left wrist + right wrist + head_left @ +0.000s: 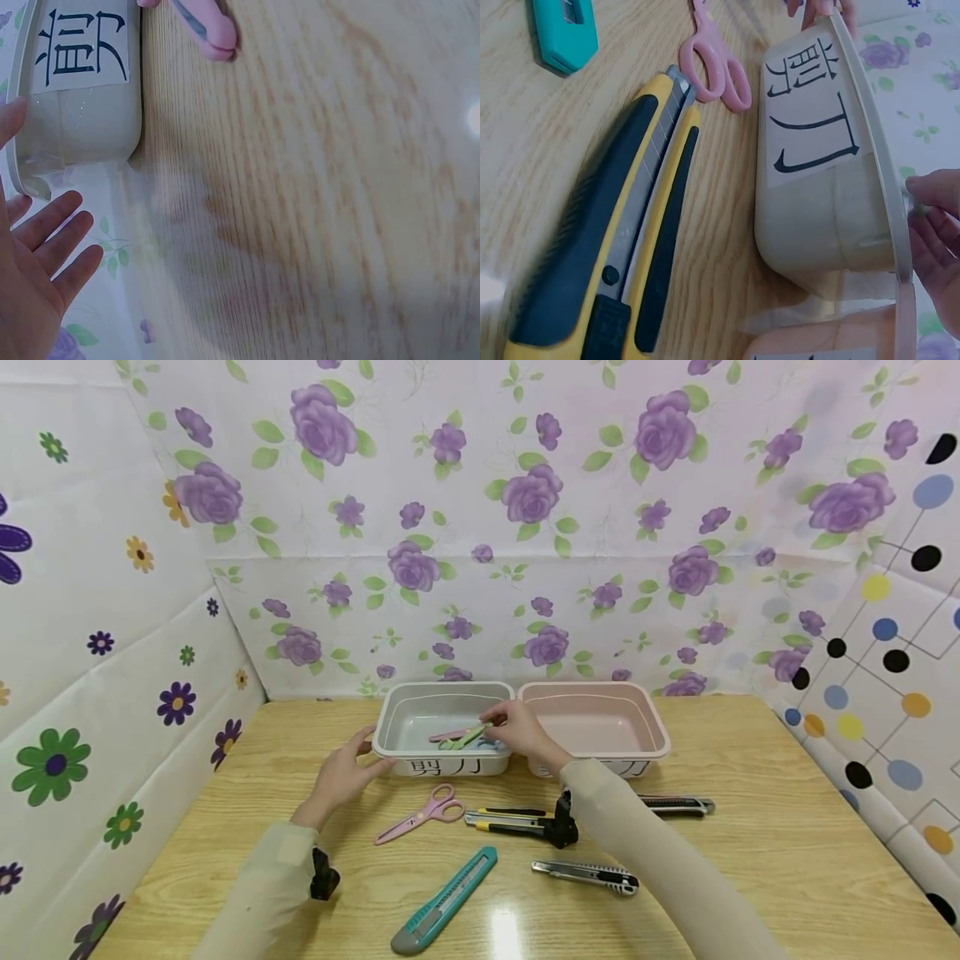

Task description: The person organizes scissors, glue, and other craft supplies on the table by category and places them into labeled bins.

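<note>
My right hand (521,731) pinches green scissors (472,737) over the grey-white basket (442,755), low inside its rim. Pink scissors (442,737) and a blue-handled piece (491,745) lie in that basket, partly hidden by the green pair and the hand. At the basket's left front corner is my left hand (341,778), its fingers spread and its thumb against the rim; the left wrist view shows the loose fingers (60,244) beside the basket. Another pair of pink scissors (427,814) lies on the table in front.
A pink basket (656,745) stands to the right of the grey-white one, both with labels in front. Across the table lie a teal cutter (450,897), yellow-black cutters (622,225), a silver cutter (585,875) and a dark cutter (675,806) partly behind the right sleeve.
</note>
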Tool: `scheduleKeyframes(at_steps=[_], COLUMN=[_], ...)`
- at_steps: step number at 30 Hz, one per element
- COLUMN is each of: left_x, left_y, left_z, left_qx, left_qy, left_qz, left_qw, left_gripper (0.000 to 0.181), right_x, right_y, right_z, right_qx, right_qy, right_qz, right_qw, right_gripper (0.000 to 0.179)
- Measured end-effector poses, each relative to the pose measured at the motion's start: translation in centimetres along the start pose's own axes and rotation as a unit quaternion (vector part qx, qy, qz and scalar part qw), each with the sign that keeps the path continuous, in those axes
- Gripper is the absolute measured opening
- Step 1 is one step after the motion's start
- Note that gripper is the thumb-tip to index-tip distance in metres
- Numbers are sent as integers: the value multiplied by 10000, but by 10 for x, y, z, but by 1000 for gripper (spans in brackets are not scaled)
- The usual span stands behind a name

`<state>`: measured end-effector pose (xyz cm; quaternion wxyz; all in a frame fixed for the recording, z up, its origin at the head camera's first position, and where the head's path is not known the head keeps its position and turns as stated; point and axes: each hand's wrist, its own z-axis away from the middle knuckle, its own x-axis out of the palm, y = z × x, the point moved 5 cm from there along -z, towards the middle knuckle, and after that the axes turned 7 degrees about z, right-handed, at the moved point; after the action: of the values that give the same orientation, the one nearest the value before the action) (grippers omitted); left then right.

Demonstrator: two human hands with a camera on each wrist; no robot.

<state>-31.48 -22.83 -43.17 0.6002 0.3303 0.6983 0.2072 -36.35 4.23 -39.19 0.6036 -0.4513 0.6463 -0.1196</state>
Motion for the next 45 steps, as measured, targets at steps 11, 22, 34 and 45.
scheduleKeyframes(at_steps=[11,22,34,45], left_x=[0,-3,-2,-1], left_y=[0,1,-1,1], left_z=[-1,-1,0,1], left_qx=[-74,-116,-163,-145], left_qy=[-41,-42,-53,-64], left_qz=[1,-112,-63,-20], left_qw=[10000,9999,9998,9999], left_gripper=[78,79,79,80], right_x=[-16,-17,-1,23], right_y=[0,-18,-40,-53], right_z=[3,10,33,52], right_qx=[-201,-462,-826,-915], right_qy=[96,-329,-937,-1353], right_qz=[-354,-499,-569,-632], right_qw=[9991,9971,9905,9845], right_gripper=[22,25,29,33])
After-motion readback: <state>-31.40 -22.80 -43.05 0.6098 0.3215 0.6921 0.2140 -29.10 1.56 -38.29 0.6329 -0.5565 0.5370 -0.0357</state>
